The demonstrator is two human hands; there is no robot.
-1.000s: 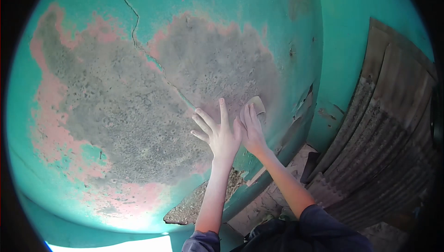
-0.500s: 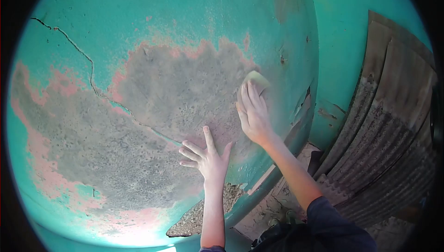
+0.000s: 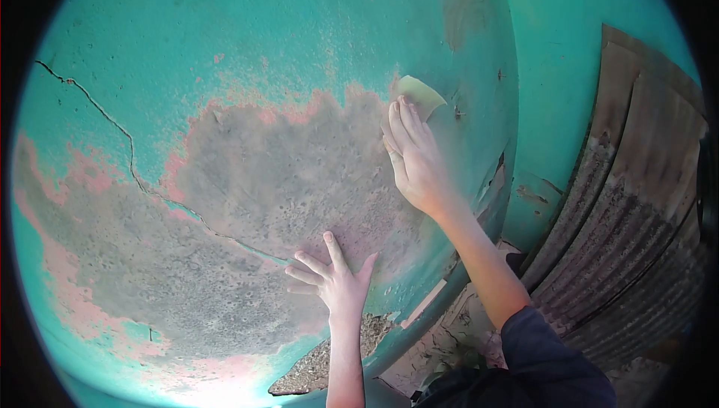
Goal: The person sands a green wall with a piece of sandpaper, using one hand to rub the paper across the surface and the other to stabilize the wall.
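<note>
A teal wall [image 3: 299,18] has a large bare grey patch [image 3: 262,168] edged in pink. My left hand [image 3: 337,282] lies on the lower part of this patch with its fingers spread, holding nothing. Up and to the right, my right hand [image 3: 416,155] presses a pale yellow-green sheet [image 3: 422,96] flat against the wall, near the patch's upper right edge. The sheet sticks out past the fingertips, and the palm hides its lower part. Pale dust covers both hands.
A crack [image 3: 132,155] runs down the wall from the upper left towards my left hand. Below, rough material shows in a broken spot [image 3: 311,370]. Rusty corrugated sheets [image 3: 622,206] lean at the right. Debris [image 3: 457,325] lies on the ground.
My right hand has slid upward along the wall with the sheet, and more of the sheet shows. The view has shifted slightly; my left hand remains spread on the patch.
</note>
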